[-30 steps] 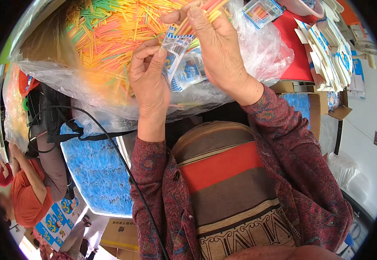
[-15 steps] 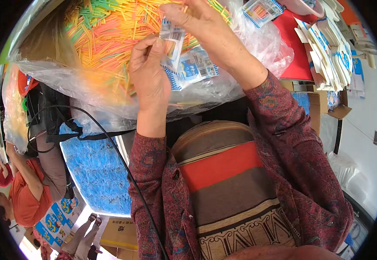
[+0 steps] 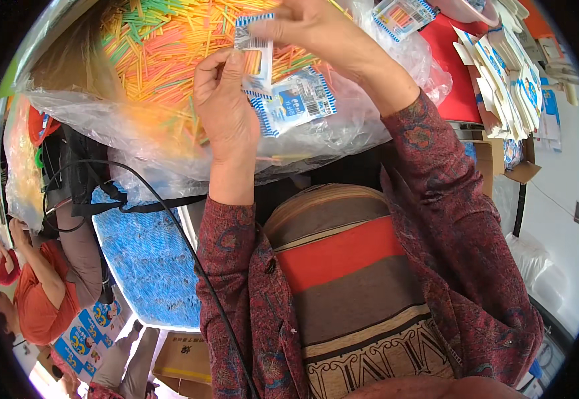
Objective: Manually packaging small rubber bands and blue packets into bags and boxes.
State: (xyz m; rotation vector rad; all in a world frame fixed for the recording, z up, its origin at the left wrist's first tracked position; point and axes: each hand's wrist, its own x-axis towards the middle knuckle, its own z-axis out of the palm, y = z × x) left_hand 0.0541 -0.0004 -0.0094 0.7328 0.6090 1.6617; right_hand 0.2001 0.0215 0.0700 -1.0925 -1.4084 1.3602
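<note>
My left hand (image 3: 226, 110) is closed, thumb and fingers pinching a small clear packet (image 3: 255, 61) with blue striped edges. Orange and yellow sticks show through its window. My right hand (image 3: 332, 36) reaches over from the right, fingers apart and one stretched across the packet's upper part; the upper frame edge cuts off some of it. Beside my left hand, another blue-and-white packet (image 3: 299, 101) lies on the plastic bag (image 3: 342, 136). Behind both hands, many thin orange, yellow, pink and green sticks (image 3: 163, 60) fill the bag.
A filled packet (image 3: 402, 18) lies at the far right near a pink bowl (image 3: 465, 10). Folded white cartons (image 3: 502, 80) are stacked on a red surface (image 3: 445, 66). A tray of blue netted material (image 3: 146, 263) stands lower left, crossed by a black cable (image 3: 176, 229). A co-worker in orange (image 3: 50, 286) sits left.
The packet in my left hand has moved up and slightly left, with its window now turned more toward me. My right hand has come lower, one finger now over the packet's upper part.
</note>
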